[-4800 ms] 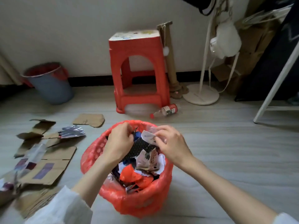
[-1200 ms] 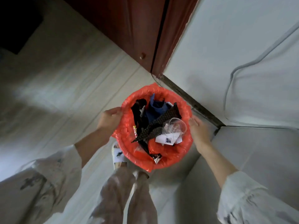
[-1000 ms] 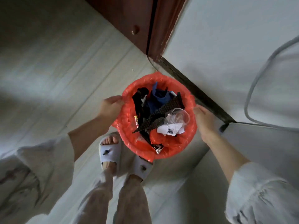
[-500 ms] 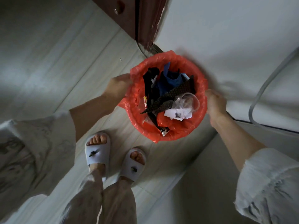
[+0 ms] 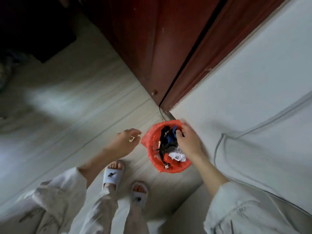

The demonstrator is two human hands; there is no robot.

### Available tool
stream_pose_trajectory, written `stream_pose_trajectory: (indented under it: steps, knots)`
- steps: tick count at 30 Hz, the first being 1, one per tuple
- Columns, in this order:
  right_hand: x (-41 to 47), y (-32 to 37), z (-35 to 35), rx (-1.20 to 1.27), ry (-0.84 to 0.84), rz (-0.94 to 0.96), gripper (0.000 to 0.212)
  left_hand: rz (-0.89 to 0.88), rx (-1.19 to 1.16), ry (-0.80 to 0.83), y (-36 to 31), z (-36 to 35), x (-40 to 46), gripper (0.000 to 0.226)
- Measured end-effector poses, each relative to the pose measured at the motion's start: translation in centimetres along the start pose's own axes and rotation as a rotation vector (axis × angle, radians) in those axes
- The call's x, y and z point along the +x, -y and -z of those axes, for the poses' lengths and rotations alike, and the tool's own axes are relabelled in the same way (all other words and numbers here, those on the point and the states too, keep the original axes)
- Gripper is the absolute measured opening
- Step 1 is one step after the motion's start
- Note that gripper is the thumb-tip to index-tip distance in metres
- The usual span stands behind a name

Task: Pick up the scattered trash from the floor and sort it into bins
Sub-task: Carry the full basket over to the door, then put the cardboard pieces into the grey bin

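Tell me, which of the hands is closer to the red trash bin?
Right. The right hand reaches over the red trash bin, fingers in the trash. The left hand hangs just beside its rim, not touching.

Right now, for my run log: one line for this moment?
bin: on floor, full | left hand: off bin, open | right hand: over bin, fingers curled into trash

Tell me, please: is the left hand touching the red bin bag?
Apart. In the head view the left hand hangs open beside the red bin bag, and a strip of pale floor shows between its fingertips and the bag's rim.
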State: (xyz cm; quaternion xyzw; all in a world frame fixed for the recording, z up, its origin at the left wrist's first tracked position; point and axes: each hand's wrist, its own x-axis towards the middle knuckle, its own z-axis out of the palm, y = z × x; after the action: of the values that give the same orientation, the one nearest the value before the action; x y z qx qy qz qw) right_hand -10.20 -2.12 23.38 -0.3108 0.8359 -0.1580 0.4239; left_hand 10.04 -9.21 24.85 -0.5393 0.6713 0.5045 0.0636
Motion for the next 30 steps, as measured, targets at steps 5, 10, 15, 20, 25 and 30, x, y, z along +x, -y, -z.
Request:
stream_pose_trajectory:
  steps: [5, 10, 15, 20, 25, 30]
  knots:
    - [-10.4, 8.5, -0.4, 0.075, 0.194, 0.092, 0.030, 0.103, -0.213, -0.229, 1.8, 5.0, -10.9, 0.025]
    - [-19.9, 13.6, -3.6, 0.153, 0.278, 0.121, 0.029, 0.138, -0.530, -0.455, 4.0, 10.0, -22.1, 0.025]
    - [-28.5, 20.1, -10.0, -0.030, 0.448, 0.292, 0.027, 0.158, -0.785, -0.681, 8.6, 13.5, -33.5, 0.020]
    - [-38.4, 28.7, -19.1, -0.190, 0.572, 0.510, 0.026, 0.191, -0.970, -0.982, 17.0, 18.8, -45.4, 0.022]
    - [-50.6, 34.9, -28.9, -0.204, 0.694, 0.673, 0.026, 0.202, -0.985, -1.114, 26.8, 21.3, -57.5, 0.021]
    - [-62.4, 38.1, -38.3, -0.264, 0.864, 0.776, 0.026, 0.339, -1.097, -1.306, 36.1, 21.0, -69.1, 0.022]
